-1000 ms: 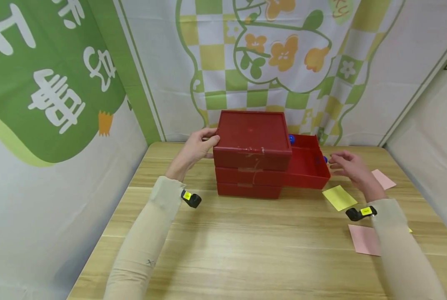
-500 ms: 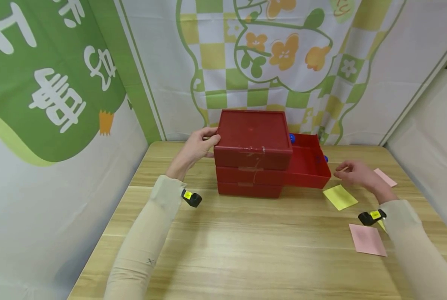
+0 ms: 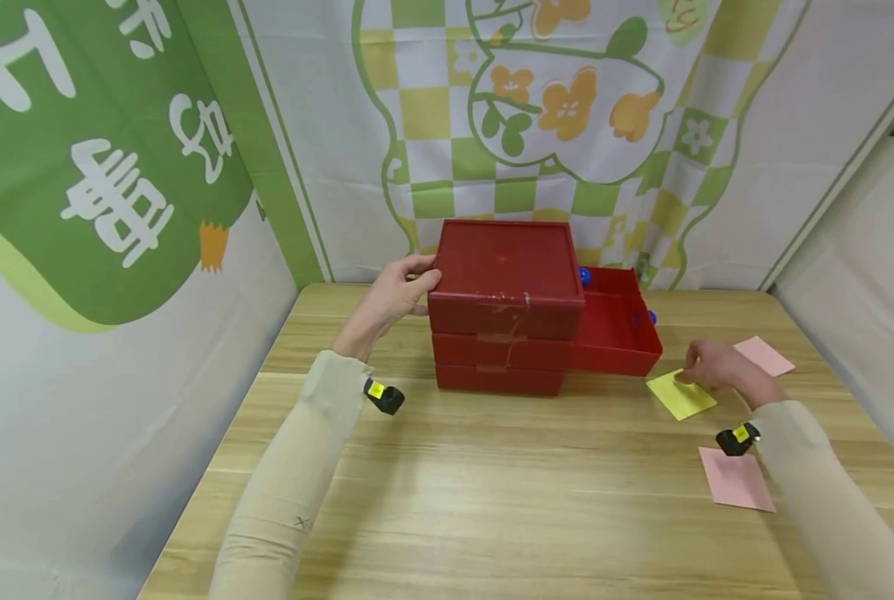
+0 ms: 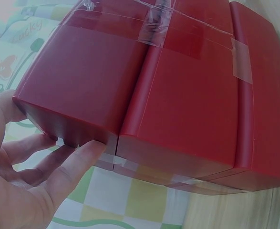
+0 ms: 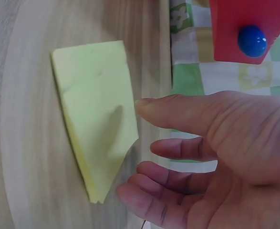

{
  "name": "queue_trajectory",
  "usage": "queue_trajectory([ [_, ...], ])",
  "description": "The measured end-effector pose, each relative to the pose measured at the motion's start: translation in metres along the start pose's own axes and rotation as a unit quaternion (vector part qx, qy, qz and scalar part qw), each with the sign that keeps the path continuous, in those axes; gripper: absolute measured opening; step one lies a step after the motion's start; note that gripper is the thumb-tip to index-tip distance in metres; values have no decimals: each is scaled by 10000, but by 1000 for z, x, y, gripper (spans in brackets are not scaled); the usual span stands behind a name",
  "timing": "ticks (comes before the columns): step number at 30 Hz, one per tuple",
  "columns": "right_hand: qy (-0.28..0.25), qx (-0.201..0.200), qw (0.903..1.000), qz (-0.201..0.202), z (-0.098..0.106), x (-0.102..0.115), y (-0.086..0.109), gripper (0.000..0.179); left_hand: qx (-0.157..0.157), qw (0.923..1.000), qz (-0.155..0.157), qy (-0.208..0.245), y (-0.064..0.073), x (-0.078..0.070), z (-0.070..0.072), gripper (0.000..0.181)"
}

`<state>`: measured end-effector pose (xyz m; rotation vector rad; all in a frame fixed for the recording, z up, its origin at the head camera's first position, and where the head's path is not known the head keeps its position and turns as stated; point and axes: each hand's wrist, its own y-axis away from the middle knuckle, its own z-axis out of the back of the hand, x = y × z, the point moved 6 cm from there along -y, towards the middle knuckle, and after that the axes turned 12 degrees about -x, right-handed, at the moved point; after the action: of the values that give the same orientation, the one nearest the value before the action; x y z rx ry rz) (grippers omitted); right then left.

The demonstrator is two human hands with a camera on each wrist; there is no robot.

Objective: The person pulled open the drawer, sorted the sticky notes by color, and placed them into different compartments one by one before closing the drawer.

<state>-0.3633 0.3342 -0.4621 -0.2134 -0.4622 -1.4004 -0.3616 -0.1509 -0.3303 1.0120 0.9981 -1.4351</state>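
Observation:
A red three-tier drawer box [image 3: 502,262] stands toward the back of the table. My left hand [image 3: 396,298] rests against its left side, with fingertips on the side wall in the left wrist view. The middle drawer [image 3: 615,321] is pulled out to the right, with a blue knob [image 5: 252,41] on its end. My right hand [image 3: 716,367] is over a yellow sticky note [image 3: 681,398] on the table. In the right wrist view the thumb tip is right at the note's edge, with the other fingers loosely bent beside it and nothing between them.
Pink sticky notes lie on the right of the table, one [image 3: 764,356] behind my right hand and another [image 3: 736,479] nearer the front. A blue round piece [image 3: 584,277] shows at the drawer's back left corner. A patterned curtain [image 3: 491,167] hangs behind the box.
My right hand has left the drawer's knob end and come down toward me, over the yellow sticky note. The left hand and the drawer box have stayed put.

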Motion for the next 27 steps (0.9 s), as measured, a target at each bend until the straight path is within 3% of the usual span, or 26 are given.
queue_trajectory([
  [15,-70,350,9993,-139,-15,-17,-10,25,-58,10000,10,16,-1,0,0,52],
  [27,-468,444,9975,-276,-15,-18,-8,25,-101,9999,16,57,-2,1,-1,51],
])
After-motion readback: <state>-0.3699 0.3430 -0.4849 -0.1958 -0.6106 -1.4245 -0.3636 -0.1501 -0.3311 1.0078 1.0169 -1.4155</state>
